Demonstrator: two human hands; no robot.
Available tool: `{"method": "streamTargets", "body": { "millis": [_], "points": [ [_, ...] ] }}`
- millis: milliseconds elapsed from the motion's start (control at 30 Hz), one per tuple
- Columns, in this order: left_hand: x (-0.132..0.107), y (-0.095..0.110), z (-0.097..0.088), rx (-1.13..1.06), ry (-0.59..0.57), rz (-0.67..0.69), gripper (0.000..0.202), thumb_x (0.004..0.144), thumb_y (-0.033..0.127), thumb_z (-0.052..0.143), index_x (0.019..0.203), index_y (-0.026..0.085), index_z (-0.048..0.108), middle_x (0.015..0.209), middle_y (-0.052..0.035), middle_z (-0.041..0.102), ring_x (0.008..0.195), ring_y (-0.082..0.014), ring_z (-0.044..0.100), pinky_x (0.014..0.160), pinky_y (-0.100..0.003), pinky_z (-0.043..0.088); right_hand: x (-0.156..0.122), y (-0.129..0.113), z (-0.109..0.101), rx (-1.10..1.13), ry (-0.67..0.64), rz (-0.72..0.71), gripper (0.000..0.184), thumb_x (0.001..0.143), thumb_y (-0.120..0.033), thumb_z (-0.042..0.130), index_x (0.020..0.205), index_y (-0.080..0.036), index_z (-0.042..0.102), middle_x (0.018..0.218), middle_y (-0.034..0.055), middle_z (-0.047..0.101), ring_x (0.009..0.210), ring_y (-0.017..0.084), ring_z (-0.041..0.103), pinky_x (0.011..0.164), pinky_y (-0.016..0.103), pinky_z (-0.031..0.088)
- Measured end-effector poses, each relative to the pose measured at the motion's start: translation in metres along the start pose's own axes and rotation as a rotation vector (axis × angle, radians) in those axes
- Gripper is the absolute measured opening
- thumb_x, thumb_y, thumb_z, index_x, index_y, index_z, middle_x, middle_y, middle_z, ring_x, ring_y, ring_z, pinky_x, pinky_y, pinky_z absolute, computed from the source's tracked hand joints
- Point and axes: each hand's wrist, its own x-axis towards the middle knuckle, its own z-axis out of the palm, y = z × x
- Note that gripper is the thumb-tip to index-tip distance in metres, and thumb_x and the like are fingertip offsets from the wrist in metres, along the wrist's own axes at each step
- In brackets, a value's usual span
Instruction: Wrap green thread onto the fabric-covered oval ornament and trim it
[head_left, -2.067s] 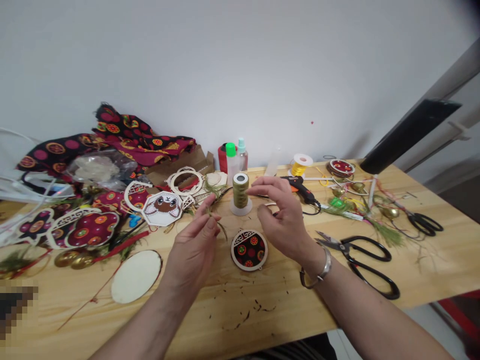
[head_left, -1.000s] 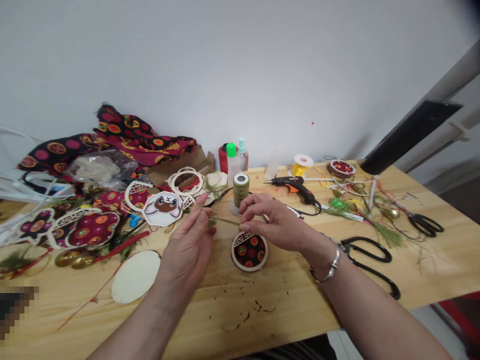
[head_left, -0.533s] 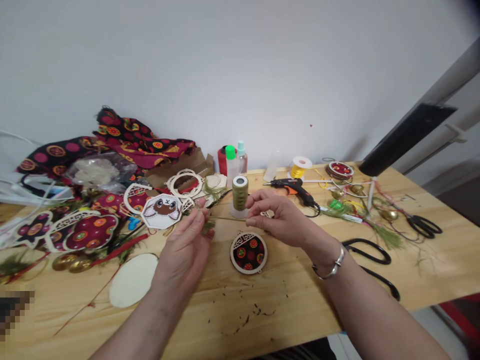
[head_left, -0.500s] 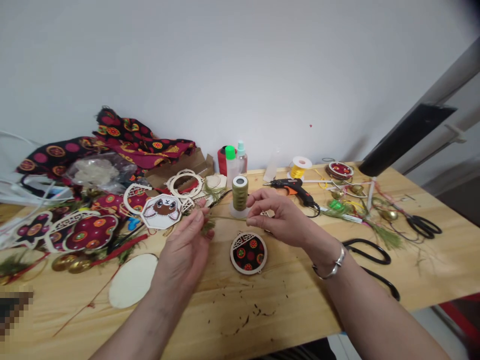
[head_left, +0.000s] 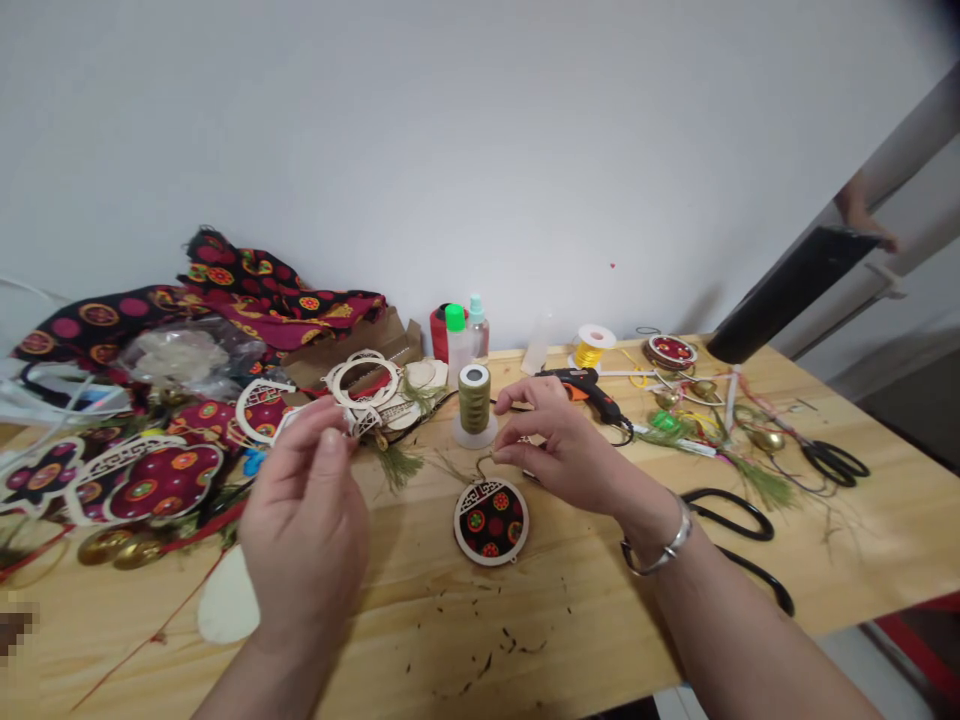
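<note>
A round pendant [head_left: 491, 523] with a pale wooden rim, a fretwork corner and black, red-flowered fabric lies flat on the table. Between the fingertips of my right hand [head_left: 551, 440] is a thin olive cord [head_left: 484, 463], which curves down to the pendant's top. My left hand [head_left: 307, 510] is raised to the left of the pendant, its fingers curled in towards the thumb; whatever they pinch, if anything, is too small to make out. A spool of olive thread [head_left: 474, 400] stands upright just behind the pendant. An olive tassel [head_left: 400, 466] lies between my left hand and the spool.
Fabric-covered ornaments [head_left: 161, 480] and patterned cloth [head_left: 262, 290] crowd the left side. Behind stand a green-capped bottle [head_left: 457, 335] and a yellow spool [head_left: 592, 345]. A glue gun [head_left: 592, 392], black-handled scissors [head_left: 727, 515] and smaller scissors [head_left: 836, 463] lie right. Another person's hand [head_left: 862, 212] shows far right.
My left hand has moved left and nearer, away from the tassel, and its fingers have curled. My right hand stays almost in place. Another person's hand has appeared by the black roll.
</note>
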Motion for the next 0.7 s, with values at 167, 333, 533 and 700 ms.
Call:
{"method": "streamTargets", "body": {
  "millis": [167,333,533,700],
  "points": [
    [-0.019,-0.005,0.003,0.084,-0.439,-0.031,0.017,0.084,0.024,0.056,0.097,0.022,0.067,0.123,-0.0062,0.059,0.115,-0.0241,0.052,0.1,-0.039,0.038,-0.002,-0.018,0.004,-0.138,-0.058,-0.102,0.017,0.084,-0.015,0.054,0.071,-0.017,0.065,0.11,0.0049,0.05,0.107,0.02,0.037,0.098,0.037,0.033],
    [-0.027,-0.013,0.003,0.121,-0.664,-0.193,0.031,0.089,0.029,0.048,0.118,0.025,0.056,0.124,-0.0068,0.059,0.108,-0.0226,0.057,0.094,-0.037,0.043,-0.002,-0.024,0.011,-0.281,-0.092,-0.173,0.018,0.087,-0.018,0.05,0.082,-0.018,0.067,0.117,0.0062,0.049,0.111,0.023,0.032,0.097,0.041,0.032],
    [-0.026,-0.012,0.002,0.331,-0.785,-0.191,0.033,0.091,0.033,0.042,0.119,0.023,0.054,0.09,-0.0035,0.068,0.085,-0.0193,0.063,0.077,-0.033,0.048,-0.004,-0.019,0.016,-0.382,-0.11,-0.199,0.015,0.086,-0.017,0.053,0.078,-0.016,0.066,0.12,0.0073,0.048,0.113,0.026,0.03,0.096,0.043,0.031],
    [-0.026,-0.009,0.004,0.409,-0.809,-0.018,0.029,0.088,0.026,0.046,0.114,0.023,0.059,0.11,-0.0051,0.066,0.099,-0.0203,0.06,0.085,-0.031,0.045,-0.004,-0.019,0.015,-0.394,-0.122,-0.201,0.013,0.082,-0.009,0.055,0.083,-0.016,0.066,0.121,0.008,0.048,0.115,0.026,0.029,0.097,0.045,0.03]
  ]
}}
